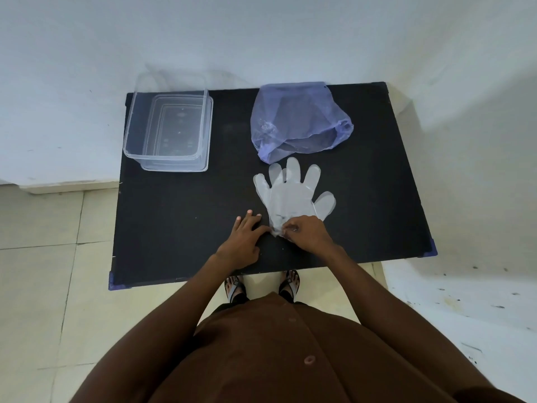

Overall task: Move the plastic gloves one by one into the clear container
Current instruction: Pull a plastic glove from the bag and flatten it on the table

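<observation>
Pale blue walls meet in a corner behind a black rectangular table (pixel 180 216), which stands on cream floor tiles (pixel 37 228). On the far left of the tabletop sits a clear rectangular plastic container (pixel 168 130), open at the top, with nothing visible inside it. To the far right of it lies a crumpled translucent purple plastic bag (pixel 299 122), its mouth turned toward the near side. Just in front of the bag, a thin transparent plastic glove (pixel 292 193) is spread flat on the table, its fingers pointing away toward the bag and its cuff toward the person; whether more gloves lie stacked beneath it cannot be told.

The person's right hand (pixel 305 232) is on the cuff end of the glove, its fingertips drawn together and pinching the bunched film at the edge. The left hand (pixel 242 241) lies just beside it to the left, palm down on the bare table with fingers extended and loosely spread, its nearest fingertip at the glove's cuff corner. Both brown sleeves reach in from the near edge, and two sandalled feet (pixel 261 286) show below the table's near rim.
</observation>
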